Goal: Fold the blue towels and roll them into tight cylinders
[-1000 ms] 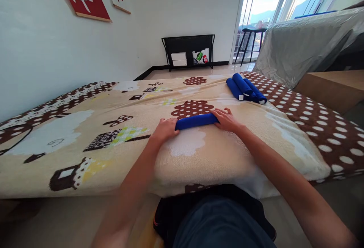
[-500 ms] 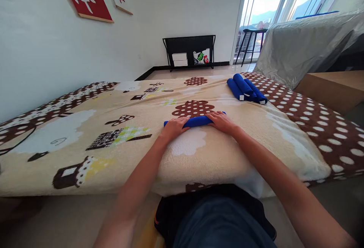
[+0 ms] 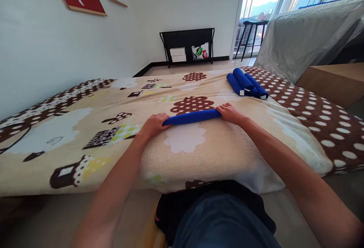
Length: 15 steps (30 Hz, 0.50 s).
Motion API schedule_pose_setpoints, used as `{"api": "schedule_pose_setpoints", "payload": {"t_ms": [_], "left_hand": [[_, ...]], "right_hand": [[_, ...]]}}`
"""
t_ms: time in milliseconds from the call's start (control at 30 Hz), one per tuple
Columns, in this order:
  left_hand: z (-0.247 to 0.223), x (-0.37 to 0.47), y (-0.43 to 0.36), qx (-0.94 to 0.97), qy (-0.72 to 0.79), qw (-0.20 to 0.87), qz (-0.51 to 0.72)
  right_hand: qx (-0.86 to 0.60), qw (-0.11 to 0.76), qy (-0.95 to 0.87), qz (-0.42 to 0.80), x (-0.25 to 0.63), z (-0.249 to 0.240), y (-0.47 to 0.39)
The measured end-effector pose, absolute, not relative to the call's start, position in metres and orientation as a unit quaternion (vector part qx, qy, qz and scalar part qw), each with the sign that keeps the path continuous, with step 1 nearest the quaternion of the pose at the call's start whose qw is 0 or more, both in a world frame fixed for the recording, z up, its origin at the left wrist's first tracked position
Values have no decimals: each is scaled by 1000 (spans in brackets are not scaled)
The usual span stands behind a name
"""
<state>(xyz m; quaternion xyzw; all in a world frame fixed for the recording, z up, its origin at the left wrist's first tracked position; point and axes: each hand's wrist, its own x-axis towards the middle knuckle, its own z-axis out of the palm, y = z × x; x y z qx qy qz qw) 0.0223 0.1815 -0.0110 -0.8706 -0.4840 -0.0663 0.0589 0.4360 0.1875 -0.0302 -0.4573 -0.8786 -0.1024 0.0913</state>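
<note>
A rolled blue towel (image 3: 193, 117) lies crosswise on the cream patterned blanket (image 3: 241, 145), in front of me. My left hand (image 3: 156, 124) is closed around its left end, fingers curled over the tip. At the opposite end, my right hand (image 3: 229, 113) cups the roll with its fingers bent. Between the two hands the whole middle of the roll shows. Several more blue towel rolls (image 3: 241, 79), with small white tags, are stacked farther back on the right.
The blanket covers a bed with a brown polka-dot border (image 3: 321, 115). A cardboard box (image 3: 332, 85) and a plastic-draped piece of furniture (image 3: 307, 35) stand to the right. By the far wall are a black shelf (image 3: 187, 37) and a stool (image 3: 254, 32). A black cable (image 3: 17, 140) lies at left.
My hands have slid apart along the roll from its middle to its two ends, the left hand going left and the right hand right. More of the roll is uncovered.
</note>
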Motion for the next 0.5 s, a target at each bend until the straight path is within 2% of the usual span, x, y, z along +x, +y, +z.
{"api": "schedule_pose_setpoints", "payload": {"t_ms": [333, 500], "left_hand": [[2, 24, 182, -874, -475, 75, -66], [11, 22, 183, -873, -479, 35, -82]], "right_hand": [[-464, 81, -879, -79, 437, -6, 185], [-446, 116, -887, -36, 446, 32, 187]]}}
